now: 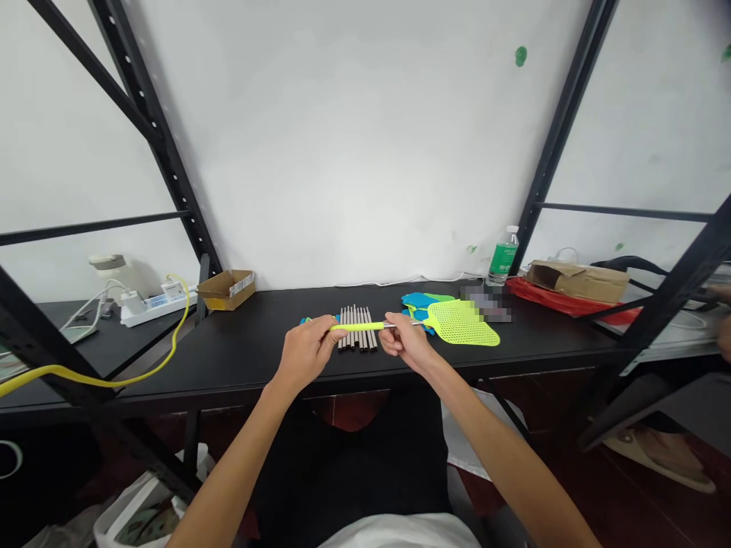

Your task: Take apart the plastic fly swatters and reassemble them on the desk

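Observation:
A yellow-green fly swatter (464, 323) is held level above the black table (240, 346). My left hand (309, 351) is closed around its yellow handle end. My right hand (403, 338) pinches the thin metal rod near the mesh head. Under the handle lies a row of several dark metal rods (356, 339) side by side on the table. More swatter heads, blue and green (418, 301), lie stacked just behind the held one.
A small cardboard box (227, 289) sits at the back left, a power strip (153, 305) with a yellow cable (85, 374) beyond it. At back right are a water bottle (503, 257), a brown paper bag (576, 280) and red material. Black shelf posts (557, 137) frame the table.

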A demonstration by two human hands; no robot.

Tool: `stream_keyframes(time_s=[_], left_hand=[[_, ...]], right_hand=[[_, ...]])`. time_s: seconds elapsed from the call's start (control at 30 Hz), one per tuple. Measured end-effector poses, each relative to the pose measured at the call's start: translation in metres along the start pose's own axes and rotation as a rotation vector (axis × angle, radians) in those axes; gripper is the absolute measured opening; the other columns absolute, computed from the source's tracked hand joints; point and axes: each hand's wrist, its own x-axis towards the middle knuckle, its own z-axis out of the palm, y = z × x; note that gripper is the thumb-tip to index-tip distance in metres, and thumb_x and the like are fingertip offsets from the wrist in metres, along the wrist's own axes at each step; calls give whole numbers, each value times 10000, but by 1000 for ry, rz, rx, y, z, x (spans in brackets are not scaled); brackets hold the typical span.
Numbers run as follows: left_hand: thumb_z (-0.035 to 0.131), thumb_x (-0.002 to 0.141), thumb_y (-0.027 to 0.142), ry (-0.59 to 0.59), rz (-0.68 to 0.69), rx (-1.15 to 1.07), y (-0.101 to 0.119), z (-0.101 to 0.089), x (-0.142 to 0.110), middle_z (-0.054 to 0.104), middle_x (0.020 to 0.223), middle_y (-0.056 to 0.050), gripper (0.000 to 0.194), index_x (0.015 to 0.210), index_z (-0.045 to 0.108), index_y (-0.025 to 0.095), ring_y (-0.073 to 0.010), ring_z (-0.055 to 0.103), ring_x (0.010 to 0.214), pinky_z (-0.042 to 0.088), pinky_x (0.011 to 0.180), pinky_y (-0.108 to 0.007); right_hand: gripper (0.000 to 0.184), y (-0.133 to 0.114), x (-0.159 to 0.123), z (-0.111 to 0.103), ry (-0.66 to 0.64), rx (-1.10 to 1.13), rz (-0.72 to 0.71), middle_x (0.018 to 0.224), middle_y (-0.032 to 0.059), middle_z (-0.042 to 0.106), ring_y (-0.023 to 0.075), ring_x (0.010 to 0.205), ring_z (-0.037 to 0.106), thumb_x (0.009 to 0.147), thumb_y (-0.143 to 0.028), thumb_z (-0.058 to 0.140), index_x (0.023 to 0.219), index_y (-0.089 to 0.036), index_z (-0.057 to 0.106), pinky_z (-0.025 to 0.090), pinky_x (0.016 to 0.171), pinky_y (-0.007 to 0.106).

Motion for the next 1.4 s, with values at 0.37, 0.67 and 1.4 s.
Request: stream_keyframes(time_s=[0.37,0.67,1.4], left_hand=[[323,1004,529,-104,-243,-529,4,-6,2,229,550,34,540,574,260,209,-106,224,527,192,525,-283],[532,897,564,-148,-557,-861,-9,-3,9,167,498,69,574,534,235,232,-75,193,438,201,451,-254],[498,948,458,93,-202,-628,16,-36,7,444,601,-11,451,587,457,191,-131,412,580,371,564,-283]], right_hand=[[537,-40,-31,4,-140,-655,-257,512,8,496,135,522,463,994,-472,368,583,-197,578,362,554,274],[406,-37,-30,16,-265,-882,-471,634,25,617,153,596,555,995,-349,405,730,-203,676,385,611,279],[494,-38,-28,16,-174,-266,-152,558,26,569,131,503,513,955,-530,452,712,-163,678,392,495,260]])
